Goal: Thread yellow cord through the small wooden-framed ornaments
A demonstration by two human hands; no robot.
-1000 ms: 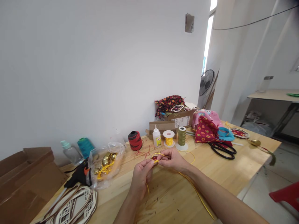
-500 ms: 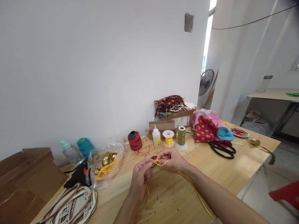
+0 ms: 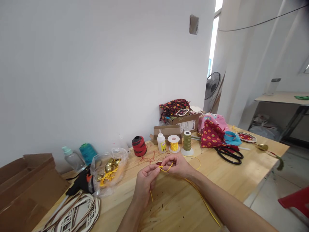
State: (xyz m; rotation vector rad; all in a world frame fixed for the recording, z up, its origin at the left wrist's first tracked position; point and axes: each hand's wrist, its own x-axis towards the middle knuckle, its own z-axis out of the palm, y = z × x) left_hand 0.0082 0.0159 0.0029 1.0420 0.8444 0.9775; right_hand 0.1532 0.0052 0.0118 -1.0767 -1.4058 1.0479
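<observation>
Loop of yellow cord has narrowed since the earlier frame: it now runs as a short, shallow curve between the fingertips, and the small red piece shows a little more clearly just beyond them. The left hand pinches the cord between thumb and forefinger, its other fingers curled. The right hand pinches it too, with its fingers bent inward, and the hands nearly touch above the wooden table. One cord end hangs below the left hand, and a long length trails past the right forearm across the table. Both forearms angle in from the bottom of the view. Just ahead stand a spool of yellow cord, a glue bottle and an olive thread cone. Black-handled scissors lie to the right.
</observation>
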